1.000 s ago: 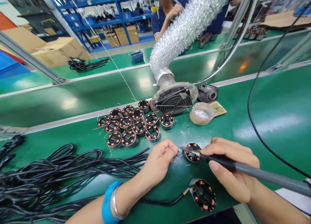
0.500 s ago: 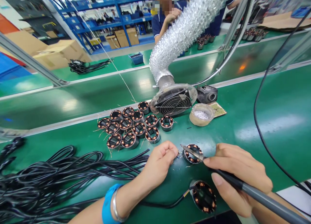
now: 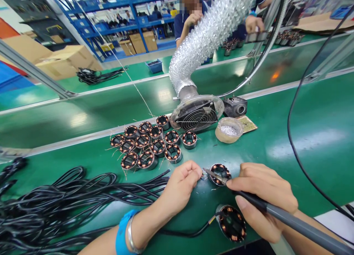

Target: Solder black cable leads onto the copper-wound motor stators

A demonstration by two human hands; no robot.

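My right hand (image 3: 262, 199) grips a soldering iron (image 3: 249, 197) by its dark handle. The iron's pointed tip reaches left across a motor stator (image 3: 220, 174) with copper windings, ending close to my left fingertips. My left hand (image 3: 185, 181) is closed in a pinch, holding a thin wire (image 3: 204, 176) beside that stator; most of the wire is hidden by the fingers. Below lies a second stator (image 3: 231, 223), tilted, with a black cable (image 3: 190, 233) joined to its left side.
Several stators (image 3: 146, 159) with loose copper leads stand at the middle left. Black cables (image 3: 91, 188) spread over the left side. A fume extractor (image 3: 197, 114) hangs ahead, near a tub of silvery bits (image 3: 229, 131). Across the bench is another person (image 3: 188, 22).
My right hand has moved slightly left, bringing the iron's tip lower and nearer my left fingertips. Across the bench, another hand has come into view at the upper right.
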